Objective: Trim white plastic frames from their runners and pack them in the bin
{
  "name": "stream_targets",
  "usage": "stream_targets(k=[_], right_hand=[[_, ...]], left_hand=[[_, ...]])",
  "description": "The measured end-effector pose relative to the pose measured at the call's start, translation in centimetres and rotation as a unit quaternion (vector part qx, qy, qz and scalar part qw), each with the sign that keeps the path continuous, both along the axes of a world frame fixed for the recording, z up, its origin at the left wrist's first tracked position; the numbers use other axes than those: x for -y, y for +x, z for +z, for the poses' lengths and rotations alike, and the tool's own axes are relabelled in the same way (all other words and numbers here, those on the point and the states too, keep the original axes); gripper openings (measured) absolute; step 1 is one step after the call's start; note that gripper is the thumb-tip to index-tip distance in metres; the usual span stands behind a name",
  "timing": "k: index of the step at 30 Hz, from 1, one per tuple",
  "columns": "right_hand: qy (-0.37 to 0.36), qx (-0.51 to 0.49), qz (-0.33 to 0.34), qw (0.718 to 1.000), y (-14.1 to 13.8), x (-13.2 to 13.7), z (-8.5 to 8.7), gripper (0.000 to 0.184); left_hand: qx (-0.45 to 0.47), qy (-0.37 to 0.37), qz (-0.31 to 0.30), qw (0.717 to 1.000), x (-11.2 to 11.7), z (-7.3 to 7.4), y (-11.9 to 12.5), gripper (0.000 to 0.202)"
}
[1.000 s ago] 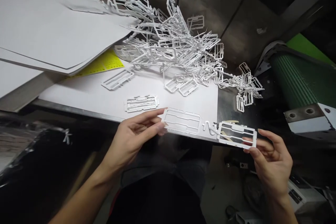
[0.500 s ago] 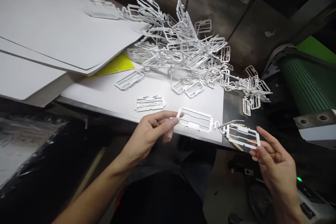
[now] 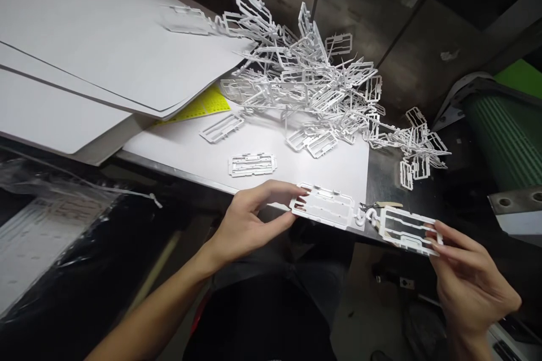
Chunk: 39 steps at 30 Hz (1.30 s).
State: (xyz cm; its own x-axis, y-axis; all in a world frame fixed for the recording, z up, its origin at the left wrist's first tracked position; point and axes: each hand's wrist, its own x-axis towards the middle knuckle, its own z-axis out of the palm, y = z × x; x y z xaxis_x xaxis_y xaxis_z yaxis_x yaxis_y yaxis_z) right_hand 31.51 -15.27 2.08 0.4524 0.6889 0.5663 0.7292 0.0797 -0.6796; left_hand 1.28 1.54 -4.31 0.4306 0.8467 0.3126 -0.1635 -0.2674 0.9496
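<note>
Two white plastic frames joined by a curly runner are stretched between my hands over the table's front edge. My left hand (image 3: 249, 220) grips the outer end of the left frame (image 3: 326, 207), thumb below and fingers above. At the far end of the right frame (image 3: 409, 231), my right hand (image 3: 470, 271) pinches its short side. Just behind the runner lies a small pair of cutters (image 3: 387, 205), partly hidden by the frames. Beyond my left hand, a short stack of loose frames (image 3: 253, 164) and a single frame (image 3: 222, 128) rest on the white sheet.
A tangled heap of white frames on runners (image 3: 313, 79) covers the back of the table. Large white boards (image 3: 84, 28) lie on the left over a yellow sheet (image 3: 199, 107). A green ribbed conveyor belt (image 3: 497, 135) stands at right, and a plastic bag (image 3: 55, 237) at lower left.
The joined frames have been turned over and shifted slightly right and down in view. My right hand has changed its grip on the outer end. The cutters show more now.
</note>
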Motion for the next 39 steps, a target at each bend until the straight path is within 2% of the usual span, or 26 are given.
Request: stream_targets(k=[3,5,9,11,14,16,18,20,22,27,28,30,32,34,36,39], right_hand=[[0.004,0.014,0.056,0.998,0.2,-0.2,0.3,0.01],[0.007,0.006,0.06,0.998,0.1,-0.4,0.4,0.009],[0.023,0.012,0.037,0.999,-0.3,-0.6,0.6,0.007],[0.024,0.011,0.019,0.999,-0.3,-0.5,0.8,0.009],[-0.032,-0.016,-0.036,0.999,0.3,-0.4,1.2,0.022],[-0.116,-0.078,-0.054,0.989,1.0,-0.5,1.4,0.03],[-0.179,-0.158,-0.044,0.97,1.6,-0.8,1.6,0.035],[-0.194,-0.217,-0.03,0.956,1.9,-1.4,1.7,0.039],[-0.186,-0.25,-0.026,0.95,1.9,-1.9,1.7,0.041],[-0.194,-0.268,-0.004,0.944,2.9,-3.2,1.4,0.042],[-0.197,-0.256,0.014,0.946,3.5,-3.5,1.1,0.044],[-0.221,-0.202,0.076,0.951,4.9,-4.1,0.3,0.06],[-0.289,-0.089,0.147,0.942,6.2,-4.6,-0.7,0.08],[-0.371,0.049,0.186,0.909,7.1,-4.8,-1.6,0.089],[-0.419,0.158,0.196,0.873,7.2,-4.8,-2.0,0.088],[-0.445,0.227,0.207,0.841,6.2,-4.6,-1.3,0.08]], left_hand=[[-0.013,0.014,0.013,1.0,-0.1,-0.2,-0.1,0.033],[-0.015,0.042,0.027,0.999,-0.3,-0.3,-0.1,0.031],[-0.025,0.102,0.061,0.993,-0.4,0.0,0.1,0.03],[-0.041,0.113,0.076,0.99,-0.4,0.2,0.1,0.023],[-0.071,0.061,0.074,0.993,-0.3,0.1,0.4,0.009],[-0.088,-0.004,0.04,0.995,-0.1,-0.1,0.7,0.032],[-0.108,-0.018,0.002,0.994,0.0,-0.3,1.1,0.059],[-0.131,0.034,-0.014,0.991,0.0,-0.2,1.4,0.063],[-0.159,0.089,-0.011,0.983,0.1,0.0,1.5,0.052],[-0.218,0.16,-0.03,0.962,0.1,0.6,1.7,0.044],[-0.223,0.172,-0.032,0.959,0.1,0.6,1.7,0.042],[-0.231,0.184,-0.015,0.955,0.0,0.5,1.7,0.039],[-0.234,0.189,0.019,0.954,0.0,0.3,1.6,0.037],[-0.232,0.19,0.047,0.953,-0.1,0.1,1.5,0.038],[-0.223,0.185,0.065,0.955,0.0,0.0,1.4,0.038],[-0.193,0.118,0.077,0.971,0.0,0.2,1.4,0.037]])
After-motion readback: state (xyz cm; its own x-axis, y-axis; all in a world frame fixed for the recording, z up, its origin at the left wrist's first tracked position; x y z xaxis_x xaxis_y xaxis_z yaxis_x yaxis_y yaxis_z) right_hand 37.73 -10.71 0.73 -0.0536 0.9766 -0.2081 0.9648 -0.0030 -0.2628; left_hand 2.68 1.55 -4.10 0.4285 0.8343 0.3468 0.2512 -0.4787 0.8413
